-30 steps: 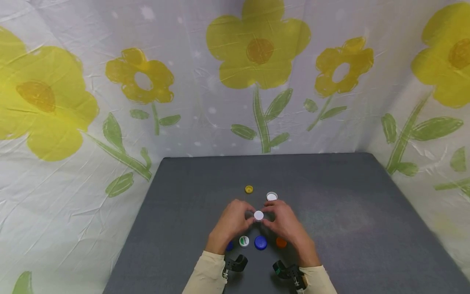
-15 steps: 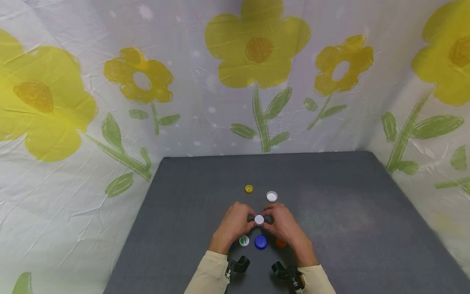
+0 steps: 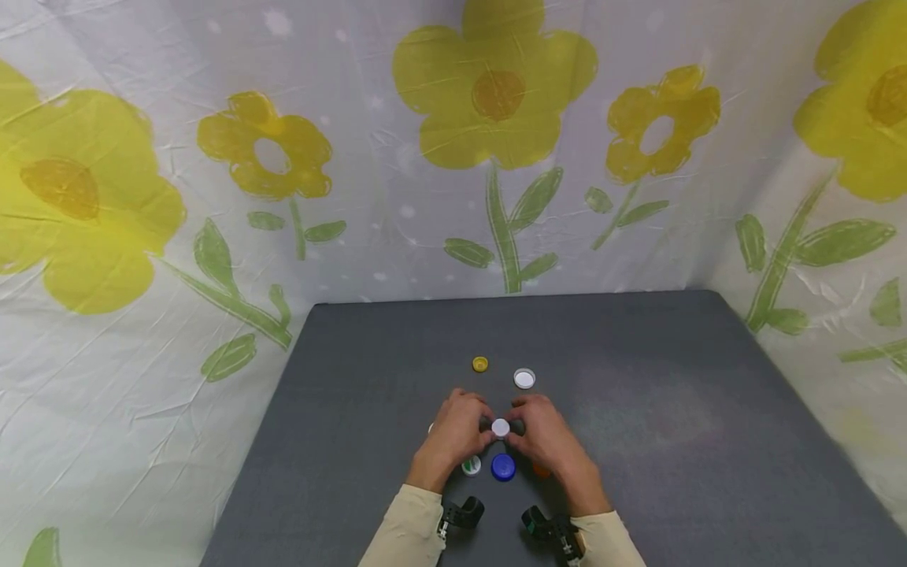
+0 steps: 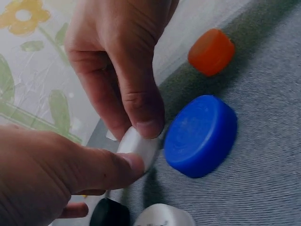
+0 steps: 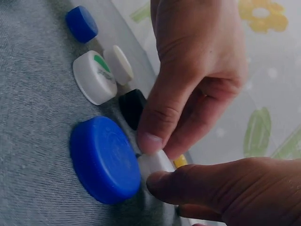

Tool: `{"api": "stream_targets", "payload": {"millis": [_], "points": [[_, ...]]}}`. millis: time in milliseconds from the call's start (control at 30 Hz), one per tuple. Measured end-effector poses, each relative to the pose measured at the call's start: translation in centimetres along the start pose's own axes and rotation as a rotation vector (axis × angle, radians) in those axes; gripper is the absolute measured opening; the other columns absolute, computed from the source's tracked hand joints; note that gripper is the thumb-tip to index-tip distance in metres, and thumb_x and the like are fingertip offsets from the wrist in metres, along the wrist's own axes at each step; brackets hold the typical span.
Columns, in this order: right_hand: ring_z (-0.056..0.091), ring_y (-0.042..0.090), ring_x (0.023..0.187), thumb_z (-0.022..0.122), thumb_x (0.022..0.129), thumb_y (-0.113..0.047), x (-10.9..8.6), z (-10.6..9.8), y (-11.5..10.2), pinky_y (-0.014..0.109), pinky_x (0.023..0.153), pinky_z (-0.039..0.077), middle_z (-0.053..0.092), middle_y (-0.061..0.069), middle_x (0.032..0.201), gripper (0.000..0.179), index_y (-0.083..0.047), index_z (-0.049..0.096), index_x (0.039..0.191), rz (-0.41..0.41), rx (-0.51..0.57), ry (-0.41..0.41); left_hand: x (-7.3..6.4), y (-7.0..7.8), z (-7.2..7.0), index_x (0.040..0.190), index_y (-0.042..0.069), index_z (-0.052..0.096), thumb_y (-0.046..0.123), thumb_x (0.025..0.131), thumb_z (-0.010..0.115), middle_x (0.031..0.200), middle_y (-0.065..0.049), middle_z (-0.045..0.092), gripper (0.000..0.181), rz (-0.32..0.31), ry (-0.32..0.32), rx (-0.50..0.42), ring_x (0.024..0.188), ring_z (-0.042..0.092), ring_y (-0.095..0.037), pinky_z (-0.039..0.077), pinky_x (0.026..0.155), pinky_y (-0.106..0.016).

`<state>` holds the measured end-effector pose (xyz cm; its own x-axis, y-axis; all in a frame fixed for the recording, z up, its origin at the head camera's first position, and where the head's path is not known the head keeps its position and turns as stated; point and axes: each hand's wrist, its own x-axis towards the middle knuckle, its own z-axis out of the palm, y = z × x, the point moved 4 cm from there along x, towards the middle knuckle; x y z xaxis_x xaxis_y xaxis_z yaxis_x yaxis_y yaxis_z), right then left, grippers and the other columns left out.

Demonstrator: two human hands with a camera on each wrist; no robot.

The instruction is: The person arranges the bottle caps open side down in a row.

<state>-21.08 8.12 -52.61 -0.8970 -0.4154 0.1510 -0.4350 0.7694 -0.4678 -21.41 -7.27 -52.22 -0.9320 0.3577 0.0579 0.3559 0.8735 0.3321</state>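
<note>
A small white bottle cap (image 3: 500,428) is pinched between both hands, close behind a large blue cap (image 3: 503,467). My left hand (image 3: 457,429) holds its left side with thumb and fingers, and my right hand (image 3: 542,429) holds the right side. In the left wrist view, both thumbs press the near side of the white cap (image 4: 141,145), right beside the blue cap (image 4: 201,136). The right wrist view has the white cap (image 5: 154,164) partly hidden by the thumbs. A black cap (image 5: 132,108) sits next to my left hand's thumb.
On the dark grey table (image 3: 638,362) lie a yellow cap (image 3: 480,364) and a white-rimmed cap (image 3: 524,379) farther back. Nearer are a white cap with green print (image 3: 471,465) and an orange cap (image 3: 542,469). A small blue cap (image 5: 82,23) and a flat white cap (image 5: 119,64) lie leftward.
Both hands have drawn the white cap a short way toward the body, closer to the large blue cap. The white-rimmed cap at the back has come fully into sight.
</note>
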Motion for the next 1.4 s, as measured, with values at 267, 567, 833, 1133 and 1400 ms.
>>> {"api": "stream_targets", "payload": {"millis": [267, 567, 833, 1133, 1400], "points": [[0.063, 0.038, 0.113, 0.082, 0.079, -0.015, 0.7, -2.6, 1.2, 0.054, 0.098, 0.050, 0.069, 0.017, 0.120, 0.027, -0.006, 0.077, 0.103, 0.048, 0.014, 0.168, 1.4, 0.2, -2.1, 0.115, 0.015, 0.076, 0.031, 0.085, 0.079, 0.115, -0.003, 0.074, 0.034, 0.037, 0.086, 0.010, 0.106, 0.066, -0.027, 0.053, 0.091, -0.046], [0.063, 0.038, 0.114, 0.081, 0.081, -0.015, 2.0, -4.5, 3.4, 0.054, 0.099, 0.049, 0.070, 0.018, 0.118, 0.031, -0.001, 0.075, 0.108, 0.115, 0.015, 0.216, 4.2, 1.2, -3.4, 0.124, 0.017, 0.072, 0.035, 0.090, 0.075, 0.119, -0.003, 0.072, 0.039, -0.007, 0.097, 0.028, 0.110, 0.066, -0.027, 0.055, 0.091, -0.045], [0.063, 0.041, 0.114, 0.080, 0.080, -0.015, 3.1, -4.5, 4.7, 0.054, 0.099, 0.048, 0.069, 0.020, 0.118, 0.032, 0.001, 0.075, 0.107, 0.145, -0.019, 0.175, 7.2, 1.8, -2.1, 0.123, 0.015, 0.072, 0.031, 0.088, 0.076, 0.118, -0.004, 0.073, 0.038, -0.028, 0.036, 0.052, 0.110, 0.068, -0.024, 0.056, 0.088, -0.043], [0.061, 0.043, 0.114, 0.082, 0.078, -0.013, 4.2, -3.4, 5.8, 0.054, 0.099, 0.047, 0.068, 0.022, 0.116, 0.034, 0.003, 0.073, 0.107, 0.157, -0.036, 0.142, 8.9, 1.1, 0.3, 0.105, 0.016, 0.076, 0.030, 0.086, 0.077, 0.100, -0.006, 0.073, 0.023, -0.090, -0.043, 0.068, 0.092, 0.069, -0.025, 0.056, 0.072, -0.044], [0.061, 0.043, 0.115, 0.081, 0.079, -0.015, 4.8, -2.4, 6.5, 0.054, 0.099, 0.048, 0.068, 0.023, 0.118, 0.033, 0.001, 0.075, 0.107, 0.201, -0.038, 0.076, 9.8, 1.3, 1.7, 0.098, 0.017, 0.075, 0.033, 0.086, 0.077, 0.101, -0.005, 0.072, 0.021, -0.111, -0.012, 0.128, 0.095, 0.068, -0.023, 0.056, 0.071, -0.042]]}}
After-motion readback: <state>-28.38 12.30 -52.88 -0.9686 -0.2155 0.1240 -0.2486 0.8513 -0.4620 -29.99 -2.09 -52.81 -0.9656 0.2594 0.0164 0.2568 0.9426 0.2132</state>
